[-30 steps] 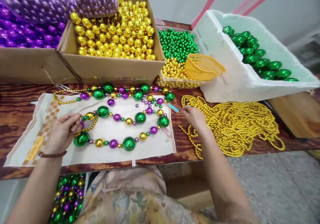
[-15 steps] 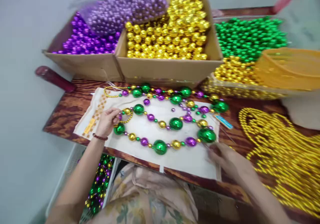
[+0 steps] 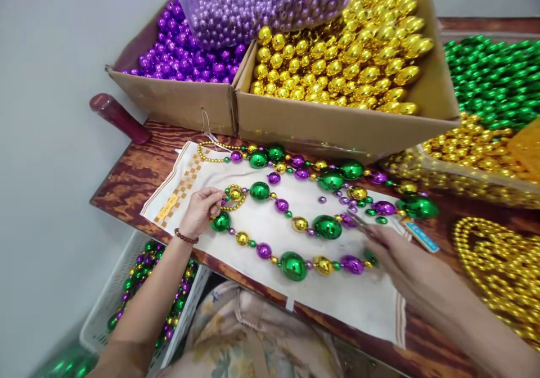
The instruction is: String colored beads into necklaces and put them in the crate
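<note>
My left hand (image 3: pixel 205 212), a beaded bracelet on its wrist, pinches one end of a bead necklace (image 3: pixel 293 266) at the left of a white towel (image 3: pixel 337 291). Green, gold and purple beads run along its strands, and a small gold bead loop (image 3: pixel 234 205) sits by my fingertips. Blurred by motion, my right hand (image 3: pixel 382 248) is over the strands' right side. A thin dark pointed thing (image 3: pixel 361 224) juts from its fingers near a purple bead; its kind is unclear. Another bead strand (image 3: pixel 331 181) and loose small beads (image 3: pixel 343 201) lie farther back.
Cardboard boxes of purple beads (image 3: pixel 185 57) and gold beads (image 3: pixel 337 63) stand behind the towel, a bag of lilac beads (image 3: pixel 261 7) across them. Green beads (image 3: pixel 493 80) and gold bead strings (image 3: pixel 498 260) are at right. A white basket (image 3: pixel 101 305) sits below left.
My right hand has moved from the lower strand's right end up toward the upper strand and loose beads. My left hand keeps its pinch. The camera view has shifted.
</note>
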{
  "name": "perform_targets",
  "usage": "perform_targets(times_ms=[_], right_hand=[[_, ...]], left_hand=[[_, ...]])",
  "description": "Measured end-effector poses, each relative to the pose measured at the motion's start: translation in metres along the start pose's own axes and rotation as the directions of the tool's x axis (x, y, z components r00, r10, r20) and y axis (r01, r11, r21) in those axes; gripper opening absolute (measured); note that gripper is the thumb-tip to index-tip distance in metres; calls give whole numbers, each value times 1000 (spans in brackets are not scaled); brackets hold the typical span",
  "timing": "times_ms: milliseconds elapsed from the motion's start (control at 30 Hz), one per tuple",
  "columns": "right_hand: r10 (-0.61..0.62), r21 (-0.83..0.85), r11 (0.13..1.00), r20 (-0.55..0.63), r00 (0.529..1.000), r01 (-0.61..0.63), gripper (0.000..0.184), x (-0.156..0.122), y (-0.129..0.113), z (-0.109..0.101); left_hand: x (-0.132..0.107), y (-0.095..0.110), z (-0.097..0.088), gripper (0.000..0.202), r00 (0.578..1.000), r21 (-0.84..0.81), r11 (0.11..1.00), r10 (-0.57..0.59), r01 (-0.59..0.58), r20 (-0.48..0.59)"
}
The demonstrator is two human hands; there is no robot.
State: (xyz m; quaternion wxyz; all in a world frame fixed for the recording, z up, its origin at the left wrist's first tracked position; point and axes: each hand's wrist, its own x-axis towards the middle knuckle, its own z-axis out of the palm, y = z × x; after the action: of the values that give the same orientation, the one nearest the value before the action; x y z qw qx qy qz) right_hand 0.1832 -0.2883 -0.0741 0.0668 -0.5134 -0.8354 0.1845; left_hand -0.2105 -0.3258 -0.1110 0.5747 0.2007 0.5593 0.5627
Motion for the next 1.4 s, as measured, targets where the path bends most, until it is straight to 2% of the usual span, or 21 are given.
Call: perform_targets(times_ms=[67, 133, 200, 233, 367, 600, 933, 1100, 1233, 1400], right_hand=[[-118, 69, 991, 50, 992, 115, 36, 59, -44, -3], [-249, 128, 966, 209, 946, 226, 33, 115, -83, -1], [-256, 127, 966, 354, 900, 225, 34, 160, -115, 5], [-241, 104, 971, 385, 891, 217, 34, 177, -128, 10], [-197, 105, 980, 471, 860, 167, 37, 219, -160, 30], [-203, 122, 979, 524, 827, 163, 31, 242, -176, 54], [-165, 198, 977, 492, 855, 75, 25, 251, -176, 72], [-160, 262, 964, 441, 883, 44, 24, 245, -168, 68], [-145, 288, 958, 469, 871, 4, 33, 238, -161, 60], [-102, 290, 955, 513, 852, -60, 38, 237, -159, 61]], left_hand=[[-1, -2, 0, 29, 1000, 15, 1000, 2, -2, -7], [-1, -4, 0, 31, 1000, 44, 999, 1, 0, -19], [-2, -5, -1, 33, 1000, 79, 997, -1, 3, -29], [-2, -6, -2, 34, 1000, 96, 995, -1, 4, -30], [-2, -8, -3, 35, 1000, 149, 989, -6, 10, -26], [-4, -8, -2, 40, 999, 208, 978, -3, 9, -32], [-6, -4, 2, 43, 1000, 221, 975, 3, 1, -17], [-7, -4, 3, 40, 1000, 235, 972, 17, -14, -12], [-7, -4, 3, 37, 1000, 254, 967, 25, -22, -11], [-7, -5, 2, 35, 1000, 270, 962, 27, -25, -5]])
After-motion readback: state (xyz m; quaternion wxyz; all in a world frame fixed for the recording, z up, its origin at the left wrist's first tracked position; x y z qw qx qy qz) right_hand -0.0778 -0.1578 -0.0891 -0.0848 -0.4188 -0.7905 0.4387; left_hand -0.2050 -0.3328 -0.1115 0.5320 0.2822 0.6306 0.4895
